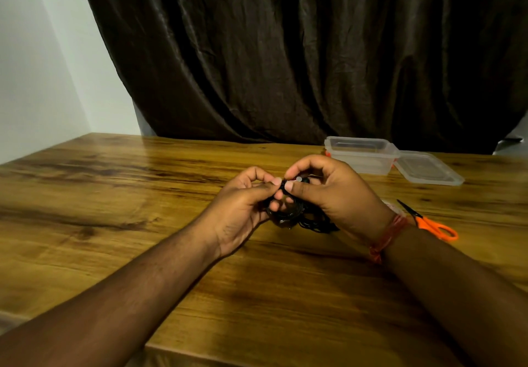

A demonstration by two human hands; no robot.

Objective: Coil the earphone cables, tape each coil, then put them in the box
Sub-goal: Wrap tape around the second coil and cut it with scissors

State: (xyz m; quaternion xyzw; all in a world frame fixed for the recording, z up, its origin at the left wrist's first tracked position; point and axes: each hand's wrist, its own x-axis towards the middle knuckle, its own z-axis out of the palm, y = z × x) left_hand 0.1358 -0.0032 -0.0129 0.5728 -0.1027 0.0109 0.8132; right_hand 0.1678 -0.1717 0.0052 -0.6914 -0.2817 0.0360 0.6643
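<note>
- The two bare forearms reach in from the bottom edge, closest to the camera, and meet over the middle of the wooden tabletop [114, 189].
- The left hand [243, 206] has its palm turned inward and its fingers curled; thumb and forefinger pinch the black earphone cable [288, 212], so its grip is narrow and holds the cable.
- The right hand [328, 192] faces it, fingertips touching or almost touching those of the left; its thumb and forefinger nip the same cable at the top, beside a small pale round piece that looks like an earbud [299, 178]. Its grip is likewise narrow and closed on the cable.
- The earphone cable hangs in a loose bundle of loops under and between the two hands, with part of it trailing beneath the right palm just above or on the tabletop; which one cannot be told.
- An orange-red thread band [385, 238] wraps the right wrist.
- Orange-handled scissors [428, 222] lie flat on the tabletop just right of the right wrist, dark blades pointing away toward the far side.
- The clear plastic box [360, 156] stands open at the far right of the tabletop, beyond the right hand; its hinged lid [428, 169] lies flat to its right.
- A dark brown curtain [285, 52] hangs behind the tabletop, with a pale wall [34, 66] at the left.
</note>
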